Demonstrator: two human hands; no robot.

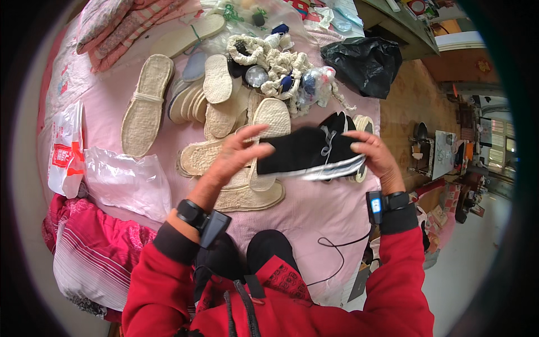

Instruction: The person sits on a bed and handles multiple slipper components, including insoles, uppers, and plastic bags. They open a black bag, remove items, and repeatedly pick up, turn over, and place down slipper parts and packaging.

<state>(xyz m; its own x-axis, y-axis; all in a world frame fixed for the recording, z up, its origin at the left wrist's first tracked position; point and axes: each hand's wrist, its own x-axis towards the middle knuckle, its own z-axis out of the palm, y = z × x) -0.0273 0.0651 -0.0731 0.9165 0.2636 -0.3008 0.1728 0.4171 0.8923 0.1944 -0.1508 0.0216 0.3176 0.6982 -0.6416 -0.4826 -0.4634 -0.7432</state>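
Note:
A bundle of black cloth shoe uppers [297,150] with white edges, tied with a thin grey ribbon, is up in front of me, its lower edge smeared by motion. My right hand [377,153] grips its right end between thumb and fingers. At the left end my left hand [242,150] has its thumb and fingers spread apart, the thumb just over the black cloth. Beneath lie pale woven shoe soles [247,196], and more black uppers [336,122] rest behind the bundle.
A tied pair of soles [147,106] lies at left, near a clear plastic bag [129,182]. Behind are stacked insoles [218,78], a heap of whitish cloth cord [281,70] and a black plastic bag [365,64]. A black cable [337,247] crosses the pink sheet [314,224].

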